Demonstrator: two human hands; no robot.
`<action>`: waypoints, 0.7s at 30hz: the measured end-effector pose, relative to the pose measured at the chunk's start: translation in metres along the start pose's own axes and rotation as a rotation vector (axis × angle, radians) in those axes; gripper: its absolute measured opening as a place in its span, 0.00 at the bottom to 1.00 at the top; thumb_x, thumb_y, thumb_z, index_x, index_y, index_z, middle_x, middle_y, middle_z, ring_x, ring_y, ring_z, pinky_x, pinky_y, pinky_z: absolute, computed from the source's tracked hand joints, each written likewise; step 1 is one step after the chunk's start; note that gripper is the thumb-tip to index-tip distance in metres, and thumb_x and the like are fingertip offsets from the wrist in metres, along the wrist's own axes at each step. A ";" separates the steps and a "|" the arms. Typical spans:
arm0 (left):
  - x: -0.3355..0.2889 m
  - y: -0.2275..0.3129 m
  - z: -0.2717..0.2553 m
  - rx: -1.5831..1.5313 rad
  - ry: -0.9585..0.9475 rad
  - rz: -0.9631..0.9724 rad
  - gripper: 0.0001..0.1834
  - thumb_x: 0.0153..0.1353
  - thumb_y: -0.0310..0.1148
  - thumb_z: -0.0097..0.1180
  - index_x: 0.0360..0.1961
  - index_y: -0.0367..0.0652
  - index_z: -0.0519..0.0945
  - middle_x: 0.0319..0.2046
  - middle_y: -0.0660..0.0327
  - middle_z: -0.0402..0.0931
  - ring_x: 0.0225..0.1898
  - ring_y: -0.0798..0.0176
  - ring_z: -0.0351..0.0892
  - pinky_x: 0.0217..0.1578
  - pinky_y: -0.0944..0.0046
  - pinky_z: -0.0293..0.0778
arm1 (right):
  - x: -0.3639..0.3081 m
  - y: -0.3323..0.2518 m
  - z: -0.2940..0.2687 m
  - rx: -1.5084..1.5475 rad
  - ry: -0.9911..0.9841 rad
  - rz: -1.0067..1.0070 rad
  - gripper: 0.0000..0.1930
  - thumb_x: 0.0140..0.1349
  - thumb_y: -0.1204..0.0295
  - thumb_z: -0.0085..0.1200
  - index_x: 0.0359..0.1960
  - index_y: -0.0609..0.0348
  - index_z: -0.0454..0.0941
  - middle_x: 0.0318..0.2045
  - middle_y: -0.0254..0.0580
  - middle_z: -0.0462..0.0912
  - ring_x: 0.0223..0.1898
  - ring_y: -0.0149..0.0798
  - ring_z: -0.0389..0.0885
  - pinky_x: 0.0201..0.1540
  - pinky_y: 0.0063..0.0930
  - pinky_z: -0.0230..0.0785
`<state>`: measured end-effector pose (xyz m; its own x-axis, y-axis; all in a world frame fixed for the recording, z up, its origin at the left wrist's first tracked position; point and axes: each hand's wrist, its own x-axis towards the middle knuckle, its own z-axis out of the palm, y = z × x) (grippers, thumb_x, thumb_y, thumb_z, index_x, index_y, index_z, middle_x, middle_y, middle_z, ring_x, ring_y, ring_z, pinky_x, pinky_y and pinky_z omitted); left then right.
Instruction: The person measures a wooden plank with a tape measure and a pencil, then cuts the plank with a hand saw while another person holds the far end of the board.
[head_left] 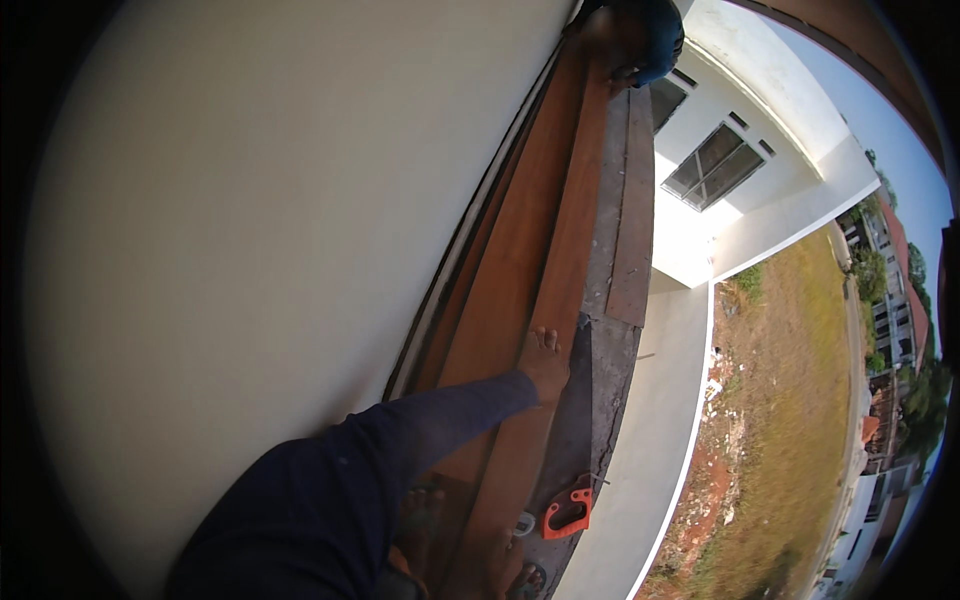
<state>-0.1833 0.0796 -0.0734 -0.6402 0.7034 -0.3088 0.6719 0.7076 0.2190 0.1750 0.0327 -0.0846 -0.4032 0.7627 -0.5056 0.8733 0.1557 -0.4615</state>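
Observation:
My left hand (545, 366), at the end of a dark blue sleeve, lies palm down with its fingers flat on a long reddish-brown wooden plank (568, 262). This narrow plank runs from the lower edge away to the top, over a wider brown board (515, 235). At its near end, bare skin in shadow shows at the lower edge; I cannot tell whether it is my right hand or a foot. Right of that end lies a handsaw with an orange handle (568, 512). A small round pale object (525, 523) sits between plank and saw.
A cream wall (270, 220) rises along the left. At the far end a person (645, 40) bends over the planks, one hand (622, 80) at their edge. Another brown board (630, 215) lies on the rough grey surface at right. Beyond the pale ledge (640, 455), dry grassy ground shows.

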 end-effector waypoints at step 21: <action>-0.033 0.083 -0.025 -0.182 0.232 0.450 0.29 0.54 0.41 0.60 0.53 0.32 0.78 0.63 0.36 0.64 0.70 0.32 0.55 0.60 0.33 0.61 | -0.005 0.011 -0.005 -0.111 0.290 0.041 0.22 0.65 0.52 0.54 0.34 0.64 0.80 0.30 0.60 0.82 0.34 0.58 0.80 0.42 0.48 0.71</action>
<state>-0.1155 0.1165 -0.0222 -0.3832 0.9217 0.0605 0.8363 0.3184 0.4463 0.1877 0.0340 -0.0832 -0.2867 0.9144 -0.2857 0.9181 0.1771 -0.3545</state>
